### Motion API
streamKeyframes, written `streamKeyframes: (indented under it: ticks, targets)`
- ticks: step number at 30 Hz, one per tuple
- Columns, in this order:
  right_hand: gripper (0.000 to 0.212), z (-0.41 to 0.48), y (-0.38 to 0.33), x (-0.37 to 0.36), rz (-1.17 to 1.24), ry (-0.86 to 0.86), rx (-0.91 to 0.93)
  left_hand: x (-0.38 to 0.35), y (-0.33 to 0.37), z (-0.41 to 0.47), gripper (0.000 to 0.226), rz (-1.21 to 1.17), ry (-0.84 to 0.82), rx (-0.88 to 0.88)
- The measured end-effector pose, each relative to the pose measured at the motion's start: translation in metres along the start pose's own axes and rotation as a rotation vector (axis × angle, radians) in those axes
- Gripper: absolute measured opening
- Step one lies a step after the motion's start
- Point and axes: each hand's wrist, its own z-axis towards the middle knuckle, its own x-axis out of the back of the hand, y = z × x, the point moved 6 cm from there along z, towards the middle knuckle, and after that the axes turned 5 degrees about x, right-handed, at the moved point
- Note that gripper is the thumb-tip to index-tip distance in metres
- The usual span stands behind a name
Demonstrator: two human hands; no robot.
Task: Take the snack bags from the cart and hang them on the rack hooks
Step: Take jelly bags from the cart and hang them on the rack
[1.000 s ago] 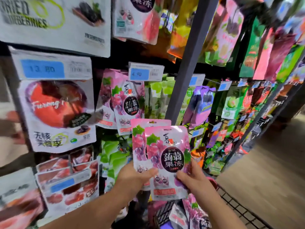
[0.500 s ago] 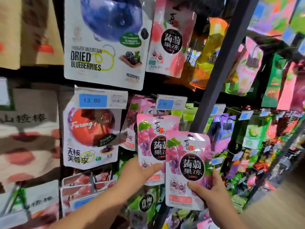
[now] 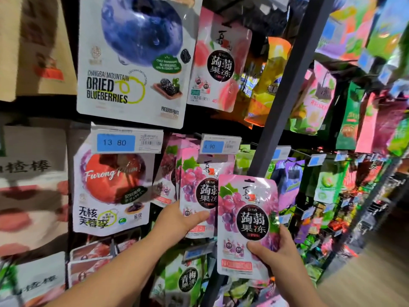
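pouch: glossy pink grape-print plastic snack pouch [image 3: 245, 209], upright, right hand [image 3: 278, 255] gripping its lower corner | left hand [image 3: 177, 220] pinches matching pouch [image 3: 194, 180] under blue-and-white 4.90 price tag [image 3: 220, 145] | hook: hidden behind tag | advice: probably seat left pouch's hang-hole first, then raise the right one squarely.

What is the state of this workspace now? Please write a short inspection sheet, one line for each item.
Surface: rack with a dark upright post; no table seen.
Job's things: rear grape bag just under the 4.90 price tag; front grape bag lower, overlapping it.
Clutter: dried blueberries bag, plum bag, many other hung bags.
Hands: left hand grips the rear grape bag; right hand grips the front grape bag.
Cables: nothing seen.
Surroundings: shop aisle, wooden floor; cart not in view.
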Motion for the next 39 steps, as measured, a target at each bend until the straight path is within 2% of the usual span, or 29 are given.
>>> streamKeyframes:
  ticks: [2,6,9,11,12,16,18,20,23,25,28,31,33,36,39]
  targets:
    - [0.063,0.002,0.000,-0.001,0.003,-0.001,-0.016,0.000,-0.002,0.002,0.024,0.009,0.005,0.003]
    - [0.064,0.003,0.000,-0.004,-0.020,-0.002,-0.016,0.003,-0.004,0.004,0.031,0.011,0.038,-0.005]
    - [0.083,0.007,0.005,-0.006,-0.016,-0.011,-0.021,0.003,-0.008,0.008,0.020,0.012,0.028,-0.004]
    - [0.096,0.011,0.010,-0.007,0.001,-0.010,-0.037,0.005,-0.011,0.011,0.021,0.004,0.045,0.015]
    - [0.095,0.012,0.009,-0.009,0.009,-0.011,-0.031,0.006,-0.014,0.014,0.023,-0.014,0.058,0.033]
    - [0.070,0.018,0.003,-0.016,0.001,-0.054,0.008,0.010,-0.029,0.020,0.038,-0.041,0.106,0.102]
    - [0.076,0.022,-0.001,-0.024,-0.007,-0.080,0.023,0.012,-0.037,0.020,0.054,-0.011,0.155,0.132]
    - [0.083,0.025,-0.005,-0.031,-0.030,-0.098,0.042,0.018,-0.037,0.017,0.048,-0.043,0.243,0.101]
    - [0.068,0.030,-0.006,-0.042,-0.067,-0.131,0.076,0.031,-0.029,0.006,0.034,-0.136,0.418,-0.024]
    - [0.072,0.032,-0.008,-0.052,-0.080,-0.154,0.067,0.036,-0.019,-0.002,0.028,-0.182,0.466,-0.112]
    - [0.085,0.040,-0.007,-0.062,-0.078,-0.147,0.070,0.026,-0.003,-0.012,0.020,-0.236,0.312,-0.136]
    - [0.086,0.047,-0.004,-0.069,-0.045,-0.133,0.068,0.011,0.012,-0.017,0.028,-0.180,0.103,-0.106]
    - [0.085,0.050,-0.003,-0.074,-0.047,-0.129,0.078,0.003,0.012,-0.016,0.045,-0.163,0.021,-0.099]
    - [0.070,0.055,0.000,-0.078,-0.040,-0.119,0.069,0.001,0.009,-0.011,0.068,-0.102,0.035,-0.075]
    - [0.066,0.059,0.004,-0.080,-0.039,-0.134,0.050,0.003,0.009,-0.005,0.071,-0.071,0.090,-0.064]
